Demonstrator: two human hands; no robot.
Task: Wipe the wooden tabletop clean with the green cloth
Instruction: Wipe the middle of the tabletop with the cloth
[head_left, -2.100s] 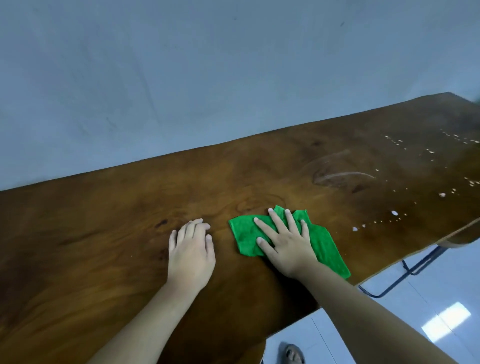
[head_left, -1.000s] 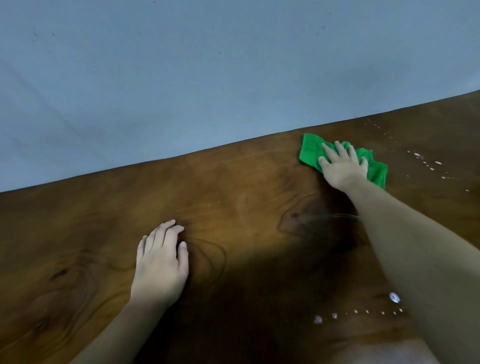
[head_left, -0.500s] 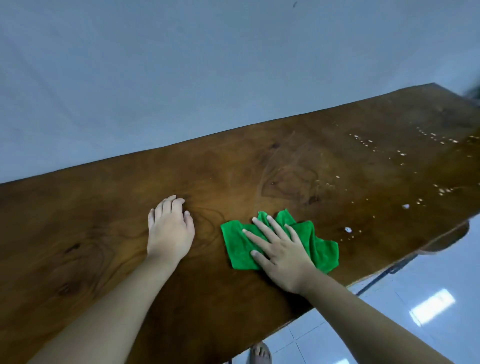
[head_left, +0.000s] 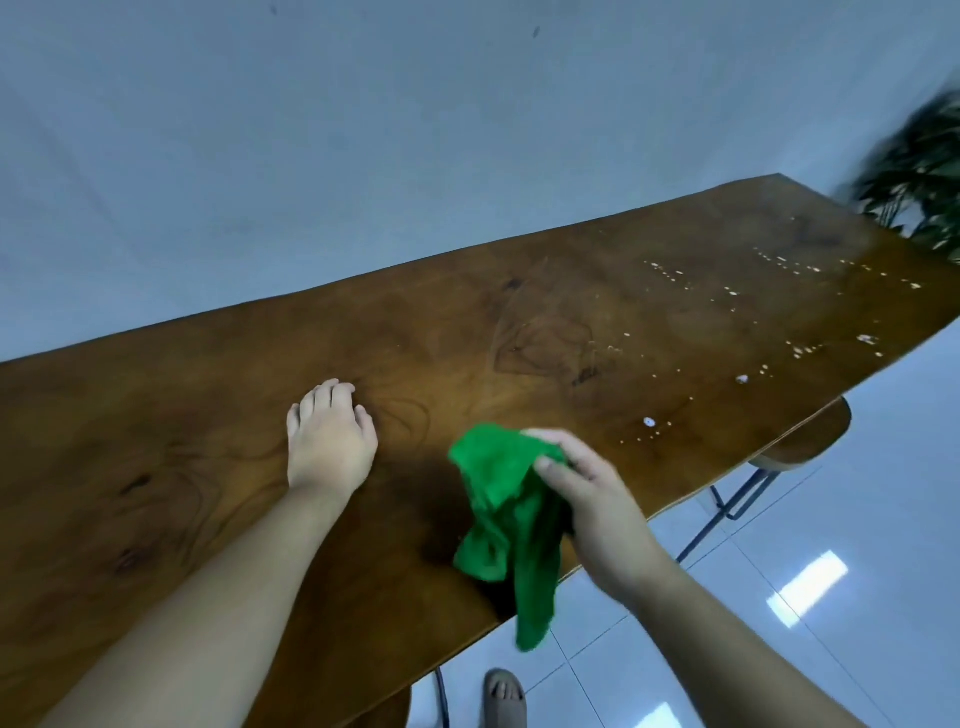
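The dark wooden tabletop (head_left: 519, 322) runs from lower left to upper right. My right hand (head_left: 592, 499) grips the green cloth (head_left: 506, 514) and holds it bunched up above the table's near edge, with its lower end hanging past the edge. My left hand (head_left: 330, 439) lies flat on the wood, palm down, to the left of the cloth. Several pale droplets and crumbs (head_left: 743, 332) are scattered over the right half of the tabletop.
A pale wall (head_left: 363, 156) stands right behind the table. A leafy plant (head_left: 919, 171) is at the far right end. A round wooden stool (head_left: 805, 441) on metal legs stands under the right edge. My sandalled foot (head_left: 504, 699) rests on the white tiled floor.
My right hand has lifted the cloth off the wood and bunched it; half a second ago it lay flat under my spread fingers. My left hand has stayed planted.
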